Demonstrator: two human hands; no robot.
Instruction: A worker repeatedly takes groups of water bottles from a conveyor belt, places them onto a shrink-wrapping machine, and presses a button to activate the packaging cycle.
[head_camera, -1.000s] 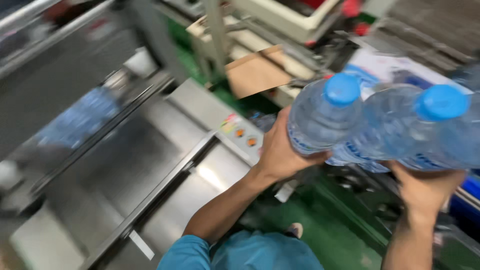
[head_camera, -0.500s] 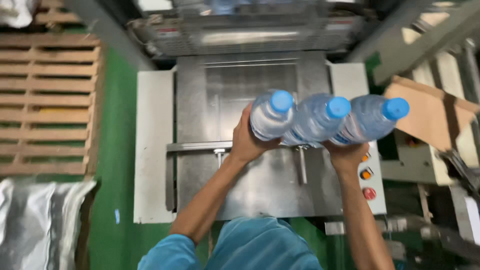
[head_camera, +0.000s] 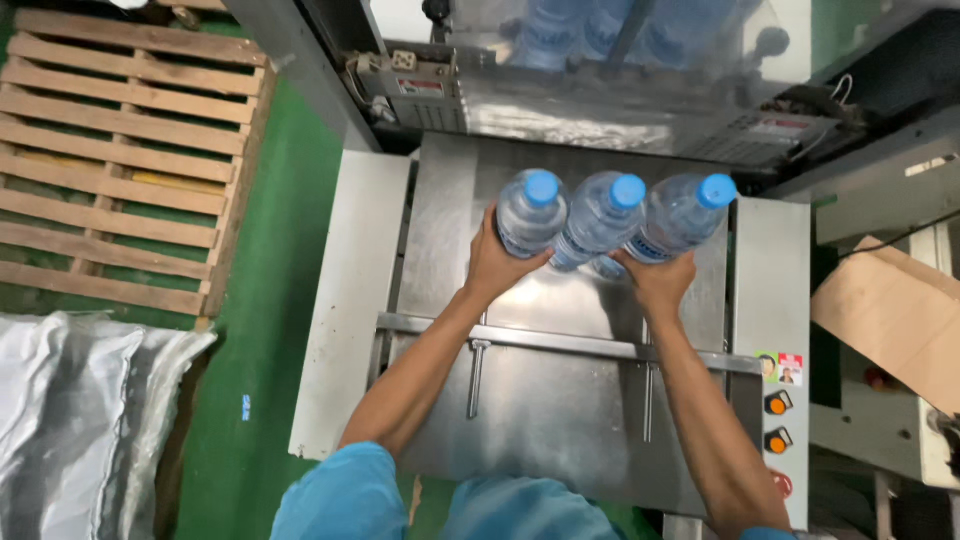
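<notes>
Steel deck (head_camera: 560, 420) of a packing machine fills the centre of the head view, dull grey, with a cross rail (head_camera: 560, 340) running left to right over it.

Three clear bottles with blue caps sit in a row above the deck, held between both hands, tilted with caps pointing up and to the right. Left bottle (head_camera: 530, 212), middle bottle (head_camera: 598, 218) and right bottle (head_camera: 678, 216) press side to side, touching.

Left hand (head_camera: 500, 262) wraps the near side of the left bottle, fingers curled around its body, thumb towards the middle. Grip closed on the bottle. Right hand (head_camera: 660, 280) cups the right bottle from below and the near side, fingers bent around it, closed on it too. Middle bottle is squeezed between the outer two; cannot tell whether any finger touches it.

Both forearms reach forward over the cross rail. Teal sleeves (head_camera: 345, 495) show at the bottom edge.

Beyond the bottles, a clear hood (head_camera: 640, 60) covers the back of the machine; more blue-capped bottles show blurred behind it.

Right of the deck, a white side panel (head_camera: 770, 290) carries two orange buttons (head_camera: 777, 420) near its lower end. Further right, a brown cardboard sheet (head_camera: 890, 320) lies tilted.

Left of the machine, green floor (head_camera: 280, 280). On it a wooden pallet (head_camera: 130, 150), and below that white sacks (head_camera: 80, 420) lying flat.
</notes>
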